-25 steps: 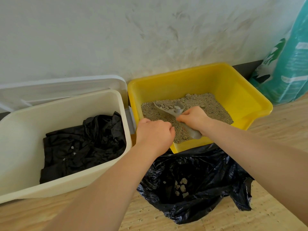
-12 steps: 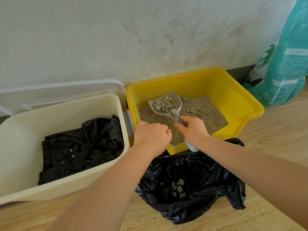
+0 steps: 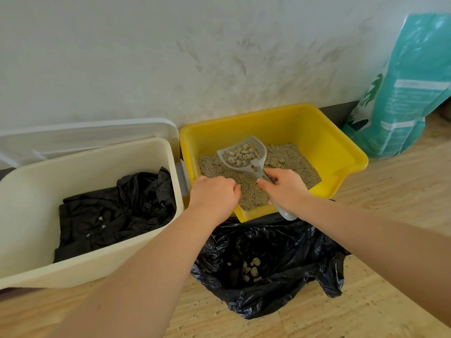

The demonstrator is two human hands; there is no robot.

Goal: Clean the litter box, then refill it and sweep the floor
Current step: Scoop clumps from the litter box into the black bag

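Litter box (image 3: 314, 132): one, glossy yellow plastic, rectangular, on the floor against the wall; grainy grey-tan litter (image 3: 288, 167) covers its bottom
Scoop (image 3: 244, 154): one, grey slotted plastic, raised over the litter, carrying pale clumps (image 3: 240, 156)
Right hand (image 3: 285, 189): fingers wrapped round the scoop handle
Left hand (image 3: 214, 195): curled over the box's near rim; grip cannot be told
Bags: one crinkled black bag (image 3: 292, 276) open on the wooden floor (image 3: 390, 196), several clumps inside; one teal sack (image 3: 405, 93) leaning at right
Bin (image 3: 31, 189): one, cream, lined in black plastic
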